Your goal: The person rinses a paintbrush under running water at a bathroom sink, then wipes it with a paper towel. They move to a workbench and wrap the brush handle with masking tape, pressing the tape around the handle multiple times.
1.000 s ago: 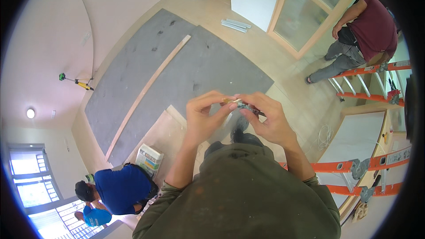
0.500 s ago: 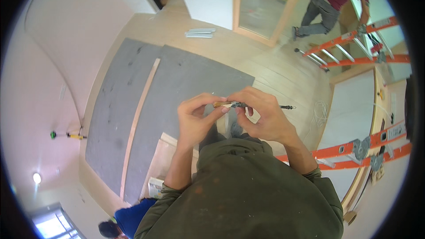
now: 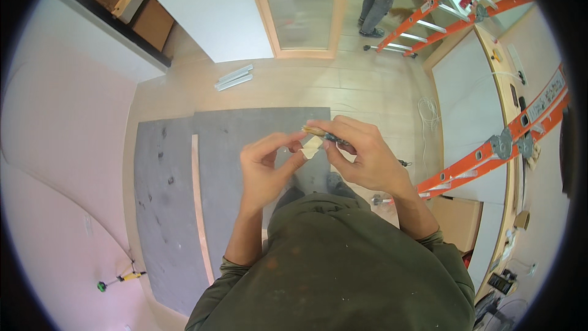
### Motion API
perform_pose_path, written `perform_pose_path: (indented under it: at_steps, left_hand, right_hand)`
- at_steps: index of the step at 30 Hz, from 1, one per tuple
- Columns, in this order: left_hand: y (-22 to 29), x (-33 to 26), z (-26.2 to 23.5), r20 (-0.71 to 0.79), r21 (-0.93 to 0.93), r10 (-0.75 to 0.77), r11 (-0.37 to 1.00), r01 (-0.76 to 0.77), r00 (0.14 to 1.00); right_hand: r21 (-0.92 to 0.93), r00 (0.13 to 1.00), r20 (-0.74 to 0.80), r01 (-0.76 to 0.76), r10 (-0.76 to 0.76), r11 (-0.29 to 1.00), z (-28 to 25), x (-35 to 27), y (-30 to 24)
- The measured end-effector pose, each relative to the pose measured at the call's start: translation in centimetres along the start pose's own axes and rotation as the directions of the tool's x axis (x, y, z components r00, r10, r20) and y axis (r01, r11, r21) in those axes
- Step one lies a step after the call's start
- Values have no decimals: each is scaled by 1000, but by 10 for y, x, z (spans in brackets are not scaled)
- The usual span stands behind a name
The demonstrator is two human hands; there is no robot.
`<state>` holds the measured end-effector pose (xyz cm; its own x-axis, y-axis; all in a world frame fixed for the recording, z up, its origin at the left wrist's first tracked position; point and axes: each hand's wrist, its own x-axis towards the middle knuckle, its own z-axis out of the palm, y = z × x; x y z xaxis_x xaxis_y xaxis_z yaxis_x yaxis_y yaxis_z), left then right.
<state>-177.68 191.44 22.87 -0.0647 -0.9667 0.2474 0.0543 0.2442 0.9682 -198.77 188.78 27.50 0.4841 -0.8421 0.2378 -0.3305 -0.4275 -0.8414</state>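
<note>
A small cream-coloured piece (image 3: pixel 312 148), like folded paper or tape, is pinched between the thumb and fingers of my left hand (image 3: pixel 264 168). My right hand (image 3: pixel 369 156) grips a slim tool with a tan end and a dark shaft (image 3: pixel 316 131); its exact kind is unclear. The tan end points left, just above the cream piece. Most of the shaft is hidden behind my right fingers. Both hands are close together in front of my body, over the edge of a grey floor sheet (image 3: pixel 257 124).
A wooden strip (image 3: pixel 196 196) lies across the sheet. Metal strips (image 3: pixel 234 78) rest on the floor beyond it. Orange ladders (image 3: pixel 468 159) stand at the right, where another person (image 3: pixel 378 0) is near the far one. A cable coil (image 3: pixel 429 113) lies on the floor.
My view has swung, so the surroundings appear shifted and turned. The tool's tan end has come apart from the cream piece, which now shows more fully in my left hand.
</note>
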Motion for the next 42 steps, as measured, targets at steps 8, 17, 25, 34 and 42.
perform_pose_path:
  at_steps: [8, 17, 25, 34, 42]
  left_hand:
    - [-4, 30, -30, 195, -61, -87, 993, 100, 977]
    - [-14, 50, -39, 230, -49, -175, 980, 191, 957]
    - [-20, 67, -27, 227, -109, -122, 983, 149, 966]
    - [-19, 76, -8, 263, -28, -31, 999, 39, 964]
    - [-28, 71, -1, 288, -98, -2, 995, 32, 958]
  right_hand:
    - [96, 961, -8, -276, 278, 956, 28, 20, -20]
    - [85, 992, -110, -46, 55, 995, 28, 29, -16]
    - [33, 987, -158, 8, -3, 999, 11, 38, -6]
    - [235, 975, -197, -57, 105, 970, -6, 38, 10]
    - [516, 965, -60, -189, 255, 835, -23, 30, 7]
